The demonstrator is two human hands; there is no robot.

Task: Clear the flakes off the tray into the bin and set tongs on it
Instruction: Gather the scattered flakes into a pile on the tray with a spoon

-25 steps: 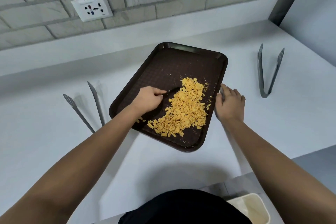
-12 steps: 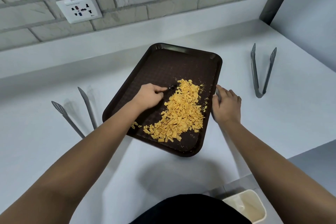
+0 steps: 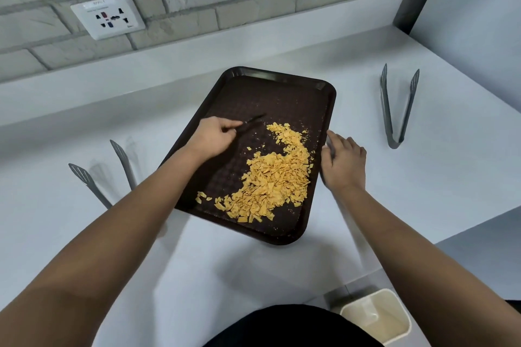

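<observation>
A dark brown tray point(image 3: 277, 76) lies slanted on the white counter. A heap of yellow flakes point(image 3: 277, 177) covers its near right part, with crumbs scattered around it. My left hand point(image 3: 212, 138) is over the tray's left side, closed on a small dark tool point(image 3: 252, 122) whose tip points toward the flakes. My right hand point(image 3: 342, 162) grips the tray's right rim. Grey tongs point(image 3: 396, 110) lie to the right of the tray, and a second pair of grey tongs point(image 3: 94, 182) lies to the left, partly hidden by my left arm.
A cream bin point(image 3: 376, 315) stands on the floor below the counter's near edge, at the lower right. A brick wall with a socket plate point(image 3: 108, 16) rises behind the counter. A grey partition closes off the far right.
My left hand has drawn back up and to the left with the dark tool, away from the flakes. The heap now sits more toward the tray's near right. My right hand stays on the rim.
</observation>
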